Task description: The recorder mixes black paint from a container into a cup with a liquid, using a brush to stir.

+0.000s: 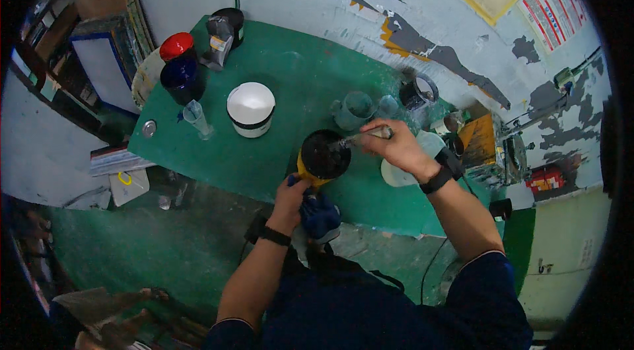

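Right now, a yellow can (314, 181) with a dark mouth is at the near edge of the green bench (297, 59), around the middle of its length. The left hand (292, 201) is at the can's near left side, its grip closed against the wall, with some fingers hidden. The right hand (401, 148) comes over from the right, its grip closed around a slim stirring tool (357, 139) whose far end reaches into the dark mouth of the can. Just below the can, beside the left hand, is a dark-blue item (321, 216); I cannot tell what it is.

To the left of the can and farther back stands a white tub (251, 100) with a dark band. Left of that are a clear cup (195, 115) and a dark-blue bucket (183, 89), with a red container (176, 45) just behind the bucket. A grey pouch (218, 45) and a black pot (235, 20) stand at the far left. Beyond the right hand, toward the wall, are a clear jug (356, 112) and a smaller clear cup (387, 107). A white disc (396, 174) lies near the right wrist, partly covered by it.
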The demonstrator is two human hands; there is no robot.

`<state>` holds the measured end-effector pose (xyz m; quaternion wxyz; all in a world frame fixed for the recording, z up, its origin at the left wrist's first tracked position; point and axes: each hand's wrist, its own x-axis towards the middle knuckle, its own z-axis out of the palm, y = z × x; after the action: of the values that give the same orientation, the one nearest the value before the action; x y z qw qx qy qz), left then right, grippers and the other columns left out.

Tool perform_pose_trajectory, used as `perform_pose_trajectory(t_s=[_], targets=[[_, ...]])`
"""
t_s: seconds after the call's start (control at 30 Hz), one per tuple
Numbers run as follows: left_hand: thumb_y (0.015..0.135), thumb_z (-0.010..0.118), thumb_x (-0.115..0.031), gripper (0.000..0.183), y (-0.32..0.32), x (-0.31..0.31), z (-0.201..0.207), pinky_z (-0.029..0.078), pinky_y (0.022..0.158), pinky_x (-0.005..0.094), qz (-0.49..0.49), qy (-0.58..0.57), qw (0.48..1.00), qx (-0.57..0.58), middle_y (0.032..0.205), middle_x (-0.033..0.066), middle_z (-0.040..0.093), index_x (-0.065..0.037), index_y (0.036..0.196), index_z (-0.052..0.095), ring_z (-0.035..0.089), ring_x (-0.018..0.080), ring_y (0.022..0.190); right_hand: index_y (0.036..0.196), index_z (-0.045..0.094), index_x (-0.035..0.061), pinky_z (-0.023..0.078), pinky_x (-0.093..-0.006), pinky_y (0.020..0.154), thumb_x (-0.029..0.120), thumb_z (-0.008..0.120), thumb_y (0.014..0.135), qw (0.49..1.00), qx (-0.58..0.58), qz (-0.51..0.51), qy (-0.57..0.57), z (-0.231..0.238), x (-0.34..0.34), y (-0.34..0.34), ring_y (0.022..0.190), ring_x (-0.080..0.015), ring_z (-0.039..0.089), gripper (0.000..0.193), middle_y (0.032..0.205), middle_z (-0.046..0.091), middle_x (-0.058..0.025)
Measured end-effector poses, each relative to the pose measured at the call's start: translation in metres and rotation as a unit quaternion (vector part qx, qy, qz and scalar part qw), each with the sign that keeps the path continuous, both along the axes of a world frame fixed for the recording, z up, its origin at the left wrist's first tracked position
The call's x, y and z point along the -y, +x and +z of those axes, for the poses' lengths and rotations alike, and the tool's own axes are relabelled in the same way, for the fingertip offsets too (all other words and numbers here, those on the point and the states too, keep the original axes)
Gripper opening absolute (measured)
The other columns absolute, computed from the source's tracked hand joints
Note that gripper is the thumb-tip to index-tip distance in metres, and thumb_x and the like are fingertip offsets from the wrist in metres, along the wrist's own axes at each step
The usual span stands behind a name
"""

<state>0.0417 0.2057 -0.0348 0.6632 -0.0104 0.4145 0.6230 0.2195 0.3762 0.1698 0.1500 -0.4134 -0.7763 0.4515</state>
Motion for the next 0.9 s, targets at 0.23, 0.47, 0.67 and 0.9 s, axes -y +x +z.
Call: perform_pose_trajectory(t_s=[0.23,0.47,0.67,0.9], targets=[[0.095,0.068,-0.007,0.028,0.003,0.0,0.005,0.057,0.083,0.0355,0.015,-0.007,1.0,-0.019,0.106,0.0073,0.07,0.0,0.122,0.063,0.069,0.02,0.091,0.107,0.073,0.0032,0.057,-0.0367,0.07,0.017,0.079,0.089,0.957,0.086,0.193,0.199,0.011,-0.009,0.003,0.077,-0.0204,0.073,0.023,0.089,0.076,-0.0091],[0.095,0.069,-0.008,0.026,0.002,0.0,0.005,0.057,0.08,0.0347,0.015,0.012,1.0,0.009,0.105,0.0071,0.071,-0.002,0.12,0.064,0.069,0.0188,0.089,0.1,0.073,-0.0022,0.057,-0.0315,0.067,0.018,0.078,0.089,0.983,0.06,-0.075,-0.159,0.022,0.016,-0.006,0.077,-0.0158,0.072,0.024,0.085,0.074,-0.01],[0.095,0.07,-0.007,0.025,0.003,-0.001,0.012,0.056,0.079,0.0334,0.021,0.001,1.0,0.015,0.1,0.0055,0.07,-0.002,0.119,0.064,0.069,0.0181,0.089,0.103,0.073,-0.0015,0.058,-0.0329,0.07,0.018,0.079,0.09,0.985,-0.041,-0.1,-0.135,0.008,0.006,0.0,0.077,-0.0178,0.073,0.024,0.089,0.075,-0.0113],[0.095,0.069,-0.007,0.024,0.004,-0.001,0.012,0.057,0.078,0.0349,0.02,-0.003,1.0,-0.01,0.103,0.0065,0.07,-0.002,0.118,0.064,0.069,0.019,0.089,0.109,0.074,0.0038,0.057,-0.0342,0.072,0.016,0.079,0.089,0.967,0.061,0.154,0.194,0.0,-0.012,0.011,0.079,-0.0173,0.072,0.023,0.09,0.075,-0.0068]])
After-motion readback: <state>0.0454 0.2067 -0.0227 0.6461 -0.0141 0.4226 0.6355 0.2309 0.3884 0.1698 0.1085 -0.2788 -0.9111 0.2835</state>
